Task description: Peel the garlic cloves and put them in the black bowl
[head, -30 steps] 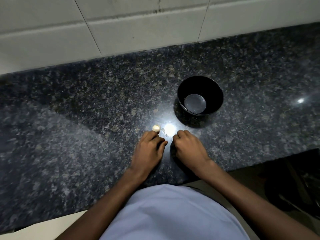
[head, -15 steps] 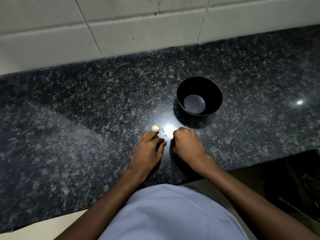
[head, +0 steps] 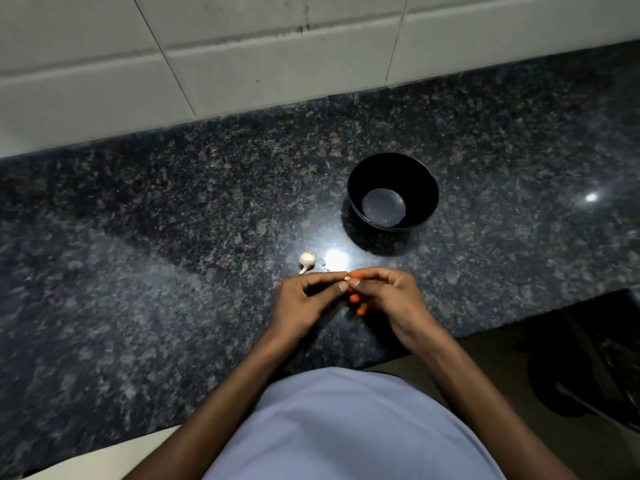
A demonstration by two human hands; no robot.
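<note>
Your left hand [head: 304, 299] and right hand [head: 391, 296] meet fingertip to fingertip just above the counter [head: 173, 237], near its front edge, and between them they pinch a small pale clove [head: 346, 278]; only a sliver of it shows past your thumbnails, so you cannot tell whether its skin is on or off. The fingers of both hands are curled in around that pinch. Just beyond your left hand, a garlic bulb [head: 307, 260] with a short stem lies on the stone, apart from your fingers, with a tiny flake of skin [head: 322, 261] beside it. The bowl [head: 392, 192] stands upright farther back and to the right, well apart from both hands, and holds no cloves. Nothing lies between your hands and the bowl except a bright glare [head: 336, 259] on the polished stone. A tiled wall [head: 277, 64] runs behind the counter, and your pale shirt [head: 346, 427] fills the bottom of the view.
</note>
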